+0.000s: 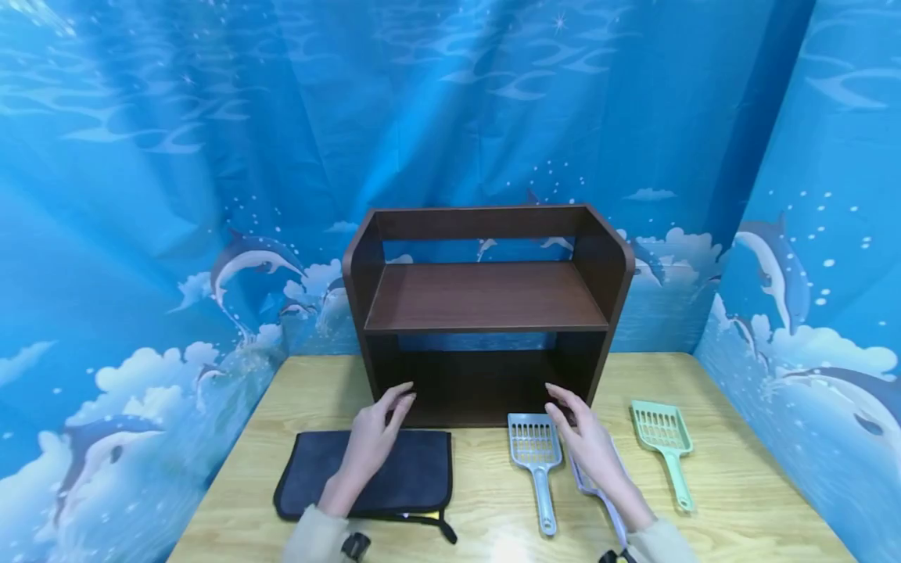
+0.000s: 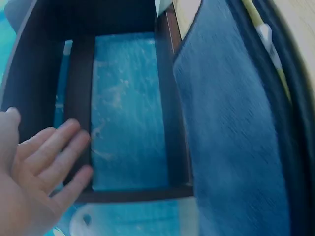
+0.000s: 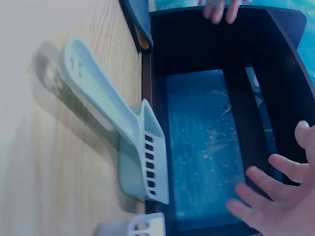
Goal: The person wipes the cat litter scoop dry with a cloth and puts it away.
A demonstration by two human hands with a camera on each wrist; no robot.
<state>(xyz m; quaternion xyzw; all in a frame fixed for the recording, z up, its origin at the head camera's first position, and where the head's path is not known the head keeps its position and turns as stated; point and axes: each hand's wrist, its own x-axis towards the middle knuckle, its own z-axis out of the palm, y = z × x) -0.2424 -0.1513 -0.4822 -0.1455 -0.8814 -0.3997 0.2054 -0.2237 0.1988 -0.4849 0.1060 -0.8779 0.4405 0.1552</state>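
Note:
My left hand [image 1: 370,439] hovers over a dark zip case [image 1: 303,469], its fingers relaxed and holding nothing. On the other side, my right hand [image 1: 588,446] is raised above a purple litter scoop [image 1: 586,482] that it partly hides; its fingers are loose too. Between the hands stands a dark brown two-tier shelf [image 1: 486,301], with fingertips pointing toward its lower front. A blue litter scoop [image 1: 535,442] lies just left of my right hand, its slotted head by the shelf's base. In the left wrist view the fingers [image 2: 56,152] are spread in front of the shelf.
A green litter scoop [image 1: 663,430] lies on the right part of the wooden table [image 1: 732,461]. Blue curtains [image 1: 450,102] printed with dolphins hang behind and at both sides. A black zip pull [image 1: 446,530] sticks out from the case's front corner.

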